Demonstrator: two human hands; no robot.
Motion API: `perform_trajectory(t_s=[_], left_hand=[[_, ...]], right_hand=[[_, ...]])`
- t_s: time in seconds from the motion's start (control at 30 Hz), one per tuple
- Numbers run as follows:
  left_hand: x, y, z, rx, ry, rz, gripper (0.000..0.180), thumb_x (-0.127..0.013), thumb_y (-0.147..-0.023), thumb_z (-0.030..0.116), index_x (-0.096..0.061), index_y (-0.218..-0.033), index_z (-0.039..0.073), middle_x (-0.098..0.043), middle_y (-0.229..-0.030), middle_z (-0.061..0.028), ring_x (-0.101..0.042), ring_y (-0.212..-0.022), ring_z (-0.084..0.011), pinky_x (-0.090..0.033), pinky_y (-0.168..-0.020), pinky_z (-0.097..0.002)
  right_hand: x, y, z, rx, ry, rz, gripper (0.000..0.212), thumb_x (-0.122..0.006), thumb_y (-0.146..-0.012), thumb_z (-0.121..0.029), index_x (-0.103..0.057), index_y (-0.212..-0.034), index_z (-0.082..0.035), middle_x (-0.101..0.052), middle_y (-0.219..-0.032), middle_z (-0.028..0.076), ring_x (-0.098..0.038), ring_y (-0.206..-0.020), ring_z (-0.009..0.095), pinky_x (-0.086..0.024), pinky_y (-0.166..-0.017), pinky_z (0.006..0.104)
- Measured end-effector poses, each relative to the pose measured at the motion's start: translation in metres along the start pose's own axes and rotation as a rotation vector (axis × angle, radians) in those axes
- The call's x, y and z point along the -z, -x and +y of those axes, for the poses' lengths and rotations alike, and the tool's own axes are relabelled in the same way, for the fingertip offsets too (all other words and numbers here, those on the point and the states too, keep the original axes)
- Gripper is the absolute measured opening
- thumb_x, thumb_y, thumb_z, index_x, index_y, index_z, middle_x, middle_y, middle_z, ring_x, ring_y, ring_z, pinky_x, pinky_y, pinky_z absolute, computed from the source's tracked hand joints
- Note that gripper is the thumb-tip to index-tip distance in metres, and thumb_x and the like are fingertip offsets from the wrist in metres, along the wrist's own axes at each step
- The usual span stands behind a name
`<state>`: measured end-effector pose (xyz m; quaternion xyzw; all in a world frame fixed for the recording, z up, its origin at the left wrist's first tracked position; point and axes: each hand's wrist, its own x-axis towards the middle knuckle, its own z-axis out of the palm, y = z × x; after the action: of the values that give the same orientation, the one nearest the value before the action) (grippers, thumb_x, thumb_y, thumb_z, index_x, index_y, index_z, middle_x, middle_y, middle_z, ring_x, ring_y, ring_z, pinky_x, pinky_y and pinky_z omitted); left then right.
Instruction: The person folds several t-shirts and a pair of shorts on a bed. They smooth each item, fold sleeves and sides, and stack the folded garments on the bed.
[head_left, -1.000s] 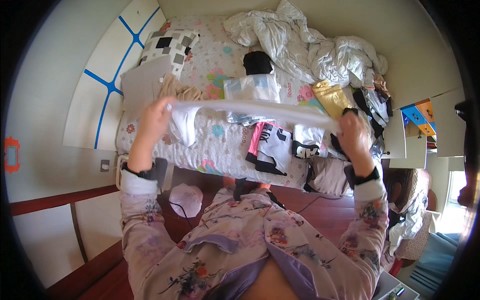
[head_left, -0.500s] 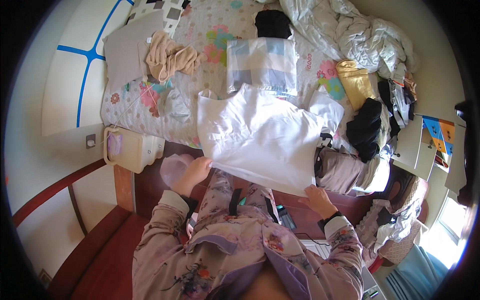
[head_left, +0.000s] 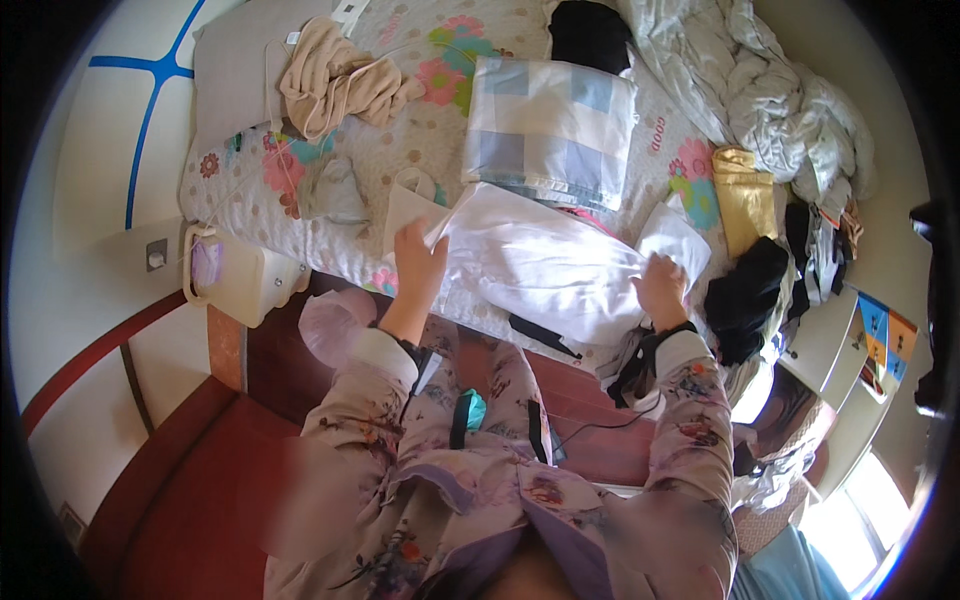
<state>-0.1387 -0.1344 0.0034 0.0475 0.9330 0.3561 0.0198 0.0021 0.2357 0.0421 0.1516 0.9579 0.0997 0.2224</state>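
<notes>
A white T-shirt lies across the bed's near edge, its lower part doubled up toward the far side. My left hand is closed on a fold of its cloth at the left, beside the left sleeve. At the right, my right hand grips the shirt next to the other sleeve; its fingertips are partly hidden in the cloth. Just beyond the shirt lies a folded blue-and-white checked cloth. A black strip shows below the shirt's near edge.
Black clothing and a yellow folded garment lie at the right. A crumpled white quilt is at the far right. Toward the left are a beige garment, a grey pillow and a cream bedside cabinet.
Both hands have moved away from me over the bed, carrying the shirt's near edge up, so the shirt now looks shorter and bunched. The view has shifted slightly.
</notes>
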Motion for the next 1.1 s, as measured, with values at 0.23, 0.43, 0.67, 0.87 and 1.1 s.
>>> perform_trajectory(t_s=[0.23,0.43,0.67,0.87,1.1], left_hand=[[-0.055,0.105,-0.027,1.130,0.800,-0.355,0.034,-0.069,-0.075,0.021,-0.053,-0.097,0.002,-0.057,-0.084,-0.0059,-0.053,-0.075,-0.0153,-0.044,-0.067,-0.0293],[-0.090,0.096,-0.019,1.365,1.470,-0.177,0.020,-0.068,-0.076,0.021,-0.054,-0.087,0.011,-0.057,-0.083,-0.0010,-0.052,-0.079,-0.0143,-0.037,-0.083,-0.0330],[-0.081,0.092,-0.015,1.300,1.694,-0.113,0.022,-0.062,-0.072,0.010,-0.058,-0.093,0.008,-0.060,-0.093,-0.0040,-0.055,-0.092,-0.0185,-0.038,-0.085,-0.0339],[-0.032,0.077,0.021,0.997,2.046,-0.294,0.032,-0.056,-0.069,0.007,-0.057,-0.100,-0.001,-0.060,-0.102,-0.0090,-0.054,-0.099,-0.0233,-0.038,-0.090,-0.0353],[0.087,0.056,0.105,0.645,1.976,-0.711,0.054,-0.054,-0.075,0.015,-0.040,-0.123,-0.005,-0.053,-0.116,-0.0165,-0.053,-0.106,-0.0292,-0.040,-0.092,-0.0385]], right_hand=[[0.019,-0.081,-0.148,0.385,-0.531,0.162,0.054,-0.068,-0.070,-0.026,-0.044,-0.112,-0.003,-0.049,-0.106,0.018,-0.050,-0.100,0.033,-0.039,-0.087,0.0412],[0.029,-0.092,-0.192,0.273,-0.259,-0.092,0.060,-0.070,-0.068,-0.035,-0.041,-0.109,-0.003,-0.054,-0.095,0.017,-0.057,-0.091,0.028,-0.043,-0.077,0.0399],[0.020,-0.106,-0.192,0.315,-0.348,-0.176,0.047,-0.070,-0.066,-0.030,-0.054,-0.101,-0.004,-0.063,-0.085,0.016,-0.058,-0.092,0.030,-0.041,-0.080,0.0429],[0.036,-0.093,-0.172,0.482,-0.682,-0.269,0.035,-0.064,-0.066,-0.018,-0.059,-0.098,-0.004,-0.061,-0.096,0.017,-0.057,-0.091,0.030,-0.038,-0.086,0.0384],[0.161,-0.008,-0.070,0.367,-1.852,-0.767,0.072,-0.069,-0.072,-0.026,-0.034,-0.130,0.000,-0.051,-0.118,0.008,-0.048,-0.108,0.019,-0.037,-0.093,0.0294]])
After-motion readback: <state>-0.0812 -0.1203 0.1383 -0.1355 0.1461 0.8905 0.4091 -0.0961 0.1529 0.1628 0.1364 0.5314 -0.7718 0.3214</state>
